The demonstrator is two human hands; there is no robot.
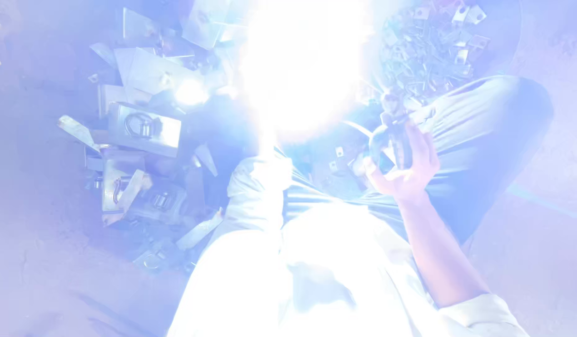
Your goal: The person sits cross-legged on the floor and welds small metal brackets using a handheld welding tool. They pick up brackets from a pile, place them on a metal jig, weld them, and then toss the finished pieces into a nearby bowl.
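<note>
Glare [301, 68] takes up the top centre of the head view, a white-blue flare that washes out nearly everything else; I log it first as the largest feature. Floor [39, 262] fills the frame around it, pale and rough-looking. I see no counter, and the room beyond cannot be made out.

Plates [141, 128]: a loose heap of flat metal plates on the floor to the left, several with a ring or bracket fixed on, lying at all angles and overlapping. Brackets [435, 47]: a second heap of small bent metal pieces at upper right, well apart from the plates.

Leg [482, 131] in pale cloth runs across the right side, just below the brackets. Sleeve [254, 187] in white cloth reaches up at centre toward the glare.

Right hand [404, 165]: raised beside the leg, fingers curled around a small metal part [391, 115], which stands up out of the fist near the flare. Grip looks closed and firm. Left hand: lost in the flare at the end of the sleeve; I cannot tell whether it is open, closed or holding anything.

Judgement on doing this well: keep the part steady and the fingers clear of the bright spot, shift the grip low on the piece, and look away from the glare, since detail is lost there.
</note>
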